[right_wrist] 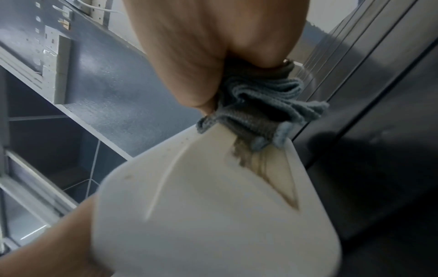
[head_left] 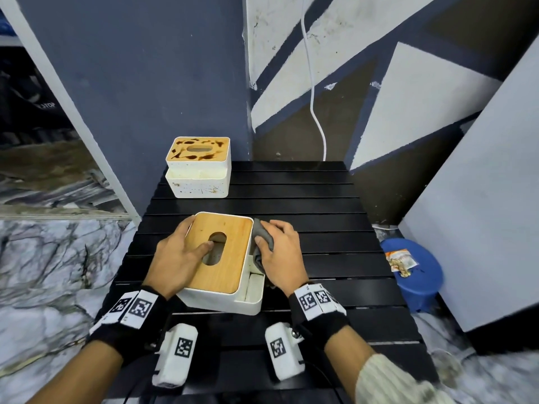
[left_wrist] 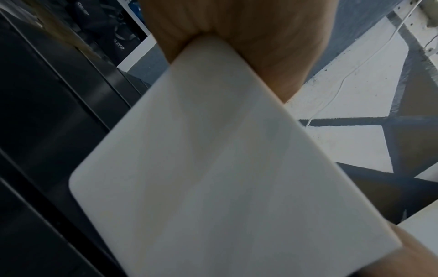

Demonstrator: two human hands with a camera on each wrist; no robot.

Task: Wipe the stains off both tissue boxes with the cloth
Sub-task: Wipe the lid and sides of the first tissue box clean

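Observation:
A white tissue box with a plain wooden lid [head_left: 230, 243] lies near the front of the black slatted table [head_left: 335, 199]. My left hand [head_left: 178, 255] grips its left side, thumb hooked into the lid's oval slot; the left wrist view shows the white box wall [left_wrist: 225, 178] close up. My right hand [head_left: 280, 252] holds a bunched grey cloth [head_left: 262, 237] against the box's right side. In the right wrist view the cloth [right_wrist: 260, 105] presses on the white side compartment [right_wrist: 201, 206], which carries a brown smear. A second white box [head_left: 199, 167], its wooden lid blotched with dark stains, stands at the table's back left.
Dark blue wall panels rise just behind the far box, with a white cable [head_left: 313, 83] hanging down the painted wall. A blue stool [head_left: 414, 272] with a snack packet on it sits right of the table, beside a grey-white board. Marble floor lies left.

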